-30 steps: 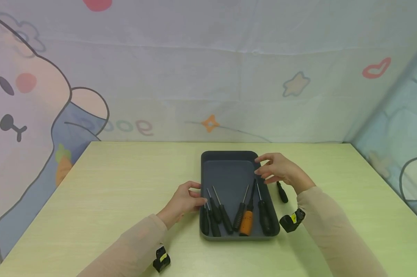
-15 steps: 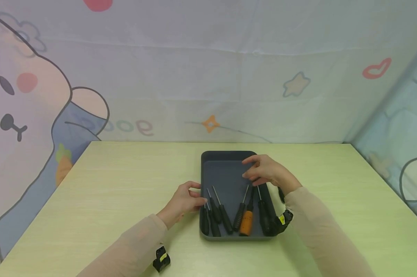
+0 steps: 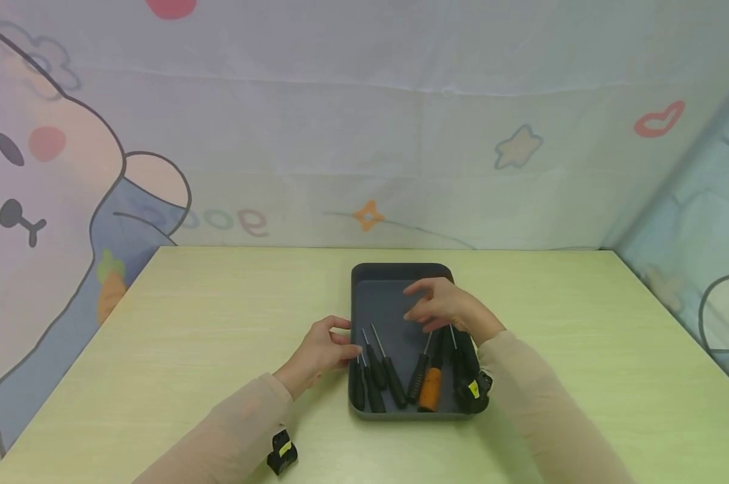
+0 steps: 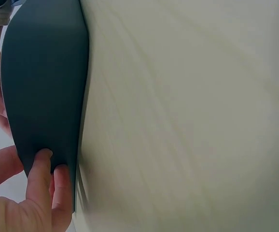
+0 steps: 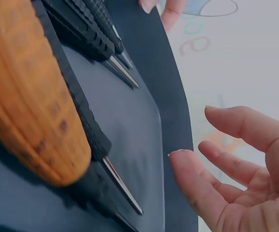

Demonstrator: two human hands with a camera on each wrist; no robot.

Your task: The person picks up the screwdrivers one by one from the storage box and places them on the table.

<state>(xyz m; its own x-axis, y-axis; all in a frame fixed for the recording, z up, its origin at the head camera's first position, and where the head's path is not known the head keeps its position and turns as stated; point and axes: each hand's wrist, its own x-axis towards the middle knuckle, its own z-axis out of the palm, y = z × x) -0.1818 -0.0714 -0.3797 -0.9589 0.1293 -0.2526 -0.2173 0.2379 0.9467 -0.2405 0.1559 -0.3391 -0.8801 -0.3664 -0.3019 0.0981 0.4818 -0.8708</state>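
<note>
The dark grey tray (image 3: pixel 400 415) stands on the table with several screwdrivers lying inside. My left hand (image 3: pixel 316 353) pinches its left wall, thumb over the rim; in the left wrist view the fingers (image 4: pixel 39 183) lie against the outer side. Over the tray's right half hovers my right hand (image 3: pixel 445 306), fingers apart and slightly bent, with nothing in them. Below it lie an orange-handled screwdriver (image 3: pixel 430 390) and a black one (image 3: pixel 418 380), both also large in the right wrist view. More black screwdrivers, one of them here (image 3: pixel 394 383), lie at the tray's left side.
A pale wooden table (image 3: pixel 219 289) extends around the tray. Behind it hangs a printed cloth (image 3: pixel 340 134). My right forearm and its black wrist camera (image 3: pixel 474 391) cover the tray's lower right corner and the table beside it.
My right hand has moved left from the tray's right edge to above its inside. The small dark tool right of the tray is now hidden by that arm. The left hand has stayed put.
</note>
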